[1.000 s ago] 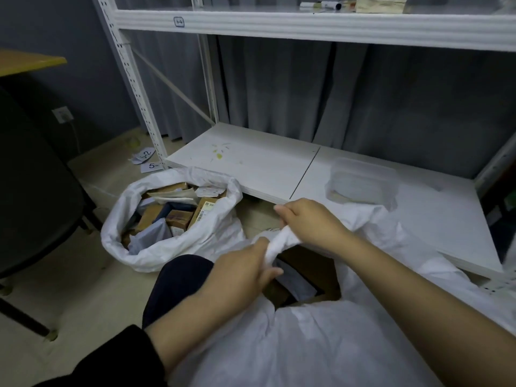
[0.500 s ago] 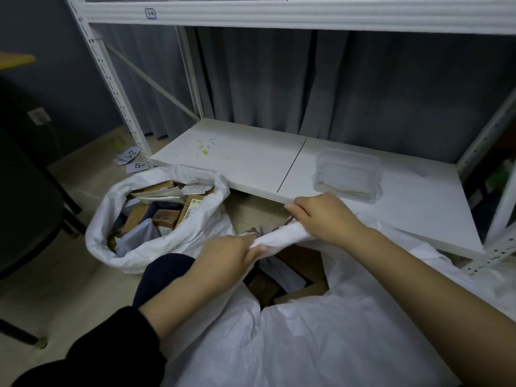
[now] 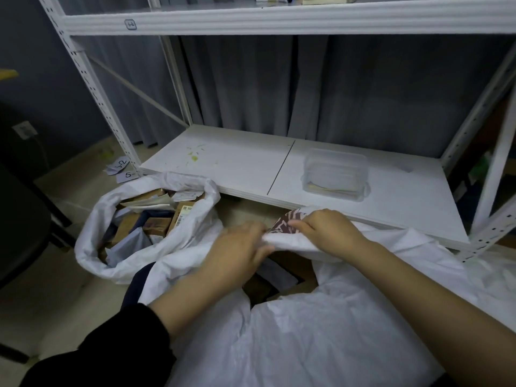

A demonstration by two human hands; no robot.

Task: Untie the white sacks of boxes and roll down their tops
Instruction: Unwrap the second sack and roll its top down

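Little legible writing is showing on the rack, the floor slips and one box.

A small blue-outlined tag [image 3: 130, 24] is sitting on the front edge of the upper shelf beam [image 3: 279, 20], its mark too small to read surely. Paper slips [image 3: 122, 169] are lying on the floor by the rack's left post, one showing "2" and another "5-". A printed barcode label [image 3: 184, 213] is showing on a brown box inside the open white sack [image 3: 145, 247]; its text is blurring out.

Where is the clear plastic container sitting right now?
The clear plastic container sits on the right half of the white lower shelf, just beyond the right hand.
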